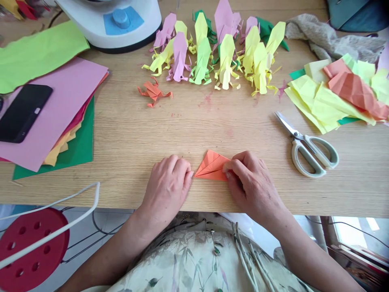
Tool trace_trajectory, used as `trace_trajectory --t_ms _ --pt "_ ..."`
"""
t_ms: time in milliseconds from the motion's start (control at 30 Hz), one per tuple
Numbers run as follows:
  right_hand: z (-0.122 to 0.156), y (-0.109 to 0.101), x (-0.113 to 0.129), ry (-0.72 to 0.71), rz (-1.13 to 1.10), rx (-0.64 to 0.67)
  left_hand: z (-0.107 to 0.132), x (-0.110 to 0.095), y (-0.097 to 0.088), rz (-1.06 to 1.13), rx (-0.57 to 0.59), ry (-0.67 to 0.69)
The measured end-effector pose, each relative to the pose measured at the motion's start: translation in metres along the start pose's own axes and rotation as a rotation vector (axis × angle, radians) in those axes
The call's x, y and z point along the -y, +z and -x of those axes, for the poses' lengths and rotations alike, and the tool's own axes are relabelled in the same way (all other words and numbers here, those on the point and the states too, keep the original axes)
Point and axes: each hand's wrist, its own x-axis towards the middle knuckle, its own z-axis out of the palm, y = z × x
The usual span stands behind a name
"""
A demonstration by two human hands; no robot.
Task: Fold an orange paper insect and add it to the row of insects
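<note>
A folded orange paper piece [210, 165] lies flat on the wooden table [194, 125] near its front edge. My right hand [251, 182] pinches and presses the paper's right end with curled fingers. My left hand [168, 184] rests beside the paper's pointed left tip, fingers curled, fingertips touching the tip. A finished orange origami figure [152, 92] lies farther back, in front of a row of several pink, yellow and green origami figures [219, 52].
Scissors [308, 147] lie to the right. Folded yellow and orange papers [340, 93] pile at the far right. A stack of coloured sheets [65, 117] with a black phone [22, 112] lies left. A white appliance [115, 22] stands at the back. A red stool [28, 247] is below left.
</note>
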Motion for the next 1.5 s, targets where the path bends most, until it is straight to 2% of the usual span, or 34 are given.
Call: trace_trajectory --t_ms 100,167,267,367,500,600,700,767,867,1000,1133,1500 --pt "0.0 0.0 -0.001 -0.013 0.0 0.0 0.008 0.006 -0.006 0.085 -0.096 0.032" --pt "0.0 0.0 -0.001 -0.019 0.006 -0.001 0.013 0.006 -0.01 0.076 -0.136 0.147" --pt "0.001 0.001 -0.002 -0.023 0.015 -0.013 0.015 0.002 -0.011 0.034 -0.02 0.402" --pt "0.0 0.002 0.0 -0.017 0.022 -0.014 0.012 -0.003 -0.004 0.002 0.143 0.519" --pt "-0.002 0.0 0.001 -0.004 0.013 -0.003 0.01 -0.003 0.005 -0.019 0.266 0.485" --pt "0.001 -0.005 -0.002 -0.01 -0.118 -0.027 0.011 -0.002 0.007 -0.024 0.278 0.472" --pt "0.009 -0.012 -0.007 0.003 -0.269 -0.112 0.012 -0.002 0.006 -0.02 0.277 0.471" --pt "0.015 -0.015 -0.009 -0.011 -0.28 -0.167 0.013 -0.002 0.006 -0.018 0.271 0.474" --pt "0.026 -0.017 -0.011 -0.132 -0.205 -0.148 0.013 -0.002 0.007 -0.025 0.263 0.482" --pt "0.034 -0.015 -0.01 -0.279 -0.017 -0.01 0.013 -0.002 0.007 -0.053 0.262 0.489" --pt "0.037 -0.013 -0.01 -0.312 0.122 0.024 0.012 -0.003 0.005 -0.081 0.264 0.487" --pt "0.039 -0.01 -0.011 -0.334 0.19 0.004 0.018 -0.01 0.009 -0.117 0.213 0.426"
